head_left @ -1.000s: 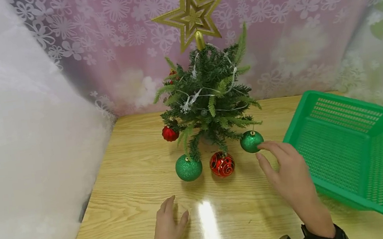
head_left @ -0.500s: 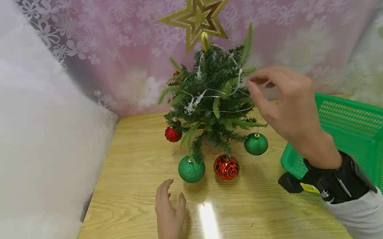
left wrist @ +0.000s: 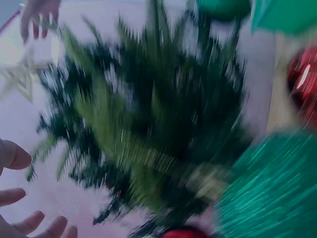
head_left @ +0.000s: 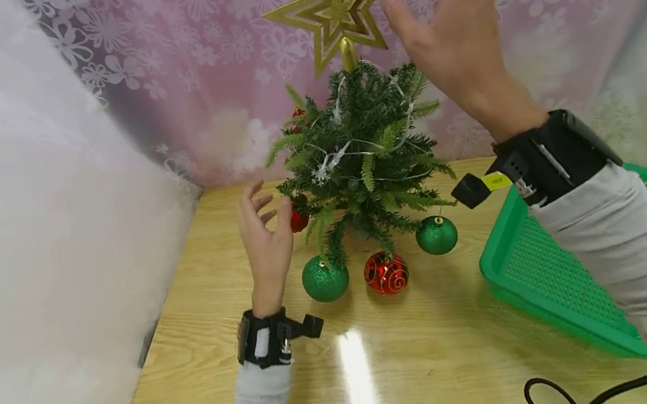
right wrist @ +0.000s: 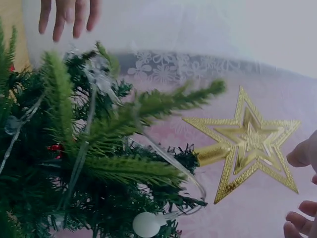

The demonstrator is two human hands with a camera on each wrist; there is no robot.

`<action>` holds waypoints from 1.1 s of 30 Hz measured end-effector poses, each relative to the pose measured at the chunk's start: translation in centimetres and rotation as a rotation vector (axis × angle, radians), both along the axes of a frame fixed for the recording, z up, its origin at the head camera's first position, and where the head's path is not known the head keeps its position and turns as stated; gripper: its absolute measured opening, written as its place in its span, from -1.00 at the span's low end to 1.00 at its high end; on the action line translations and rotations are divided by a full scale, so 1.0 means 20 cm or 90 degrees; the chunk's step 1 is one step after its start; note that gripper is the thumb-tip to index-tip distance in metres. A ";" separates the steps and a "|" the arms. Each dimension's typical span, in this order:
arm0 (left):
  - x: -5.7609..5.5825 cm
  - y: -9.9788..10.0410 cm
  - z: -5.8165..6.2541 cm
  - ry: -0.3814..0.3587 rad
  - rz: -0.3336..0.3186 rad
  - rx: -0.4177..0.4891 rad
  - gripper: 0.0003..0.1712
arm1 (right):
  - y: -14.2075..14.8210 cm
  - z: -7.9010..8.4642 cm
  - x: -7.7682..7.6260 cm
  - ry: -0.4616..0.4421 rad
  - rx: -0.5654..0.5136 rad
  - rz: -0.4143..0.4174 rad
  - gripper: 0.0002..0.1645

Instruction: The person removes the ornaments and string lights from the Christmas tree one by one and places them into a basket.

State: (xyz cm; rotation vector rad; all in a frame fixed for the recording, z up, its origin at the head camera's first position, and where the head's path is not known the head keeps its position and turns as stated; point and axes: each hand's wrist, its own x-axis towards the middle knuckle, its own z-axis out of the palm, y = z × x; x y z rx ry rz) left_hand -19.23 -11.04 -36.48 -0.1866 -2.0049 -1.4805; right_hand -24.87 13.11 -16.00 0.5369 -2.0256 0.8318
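Observation:
A small Christmas tree point(head_left: 364, 141) stands at the back of the wooden table, topped by a gold star point(head_left: 340, 13). My right hand point(head_left: 458, 38) is raised beside the star's right arm, fingers spread and holding nothing. In the right wrist view its thumb point(right wrist: 302, 154) is close to a star point. My left hand point(head_left: 267, 244) hovers at the tree's lower left with loosely bent fingers, overlapping a red bauble point(head_left: 299, 220). Below the branches hang a green glitter ball point(head_left: 325, 279), a red ball with gold swirls point(head_left: 386, 274) and another green ball point(head_left: 436, 236).
On the right sits a green plastic basket point(head_left: 540, 268), partly covered by my right sleeve point(head_left: 627, 242). A black cable point(head_left: 623, 388) loops at the front right. White string lights point(head_left: 330, 163) wrap the branches. A pink flowered curtain point(head_left: 211, 107) hangs behind.
My right hand has risen from the green ball at the lower right up to the star. My left hand has moved forward from the table front to the tree's left side.

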 end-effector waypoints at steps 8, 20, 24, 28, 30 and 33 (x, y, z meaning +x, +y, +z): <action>-0.23 -0.04 0.17 0.000 -0.042 -0.054 -0.47 | 0.00 0.06 -0.08 -0.203 0.046 0.033 -0.27; -0.28 -0.05 0.22 -0.003 -0.053 -0.157 -0.60 | -0.01 0.12 -0.12 -0.154 0.110 0.021 -0.61; -0.28 -0.06 0.23 -0.001 -0.040 -0.199 -0.61 | 0.00 0.12 -0.13 -0.169 0.099 0.030 -0.63; -0.27 -0.06 0.24 0.013 -0.031 -0.218 -0.62 | 0.00 0.12 -0.12 -0.160 0.091 0.029 -0.64; -0.27 -0.06 0.24 0.021 -0.031 -0.222 -0.63 | 0.00 0.11 -0.12 -0.147 0.087 0.029 -0.64; -0.27 -0.07 0.23 0.028 -0.029 -0.233 -0.64 | -0.01 0.11 -0.10 -0.129 0.059 0.043 -0.66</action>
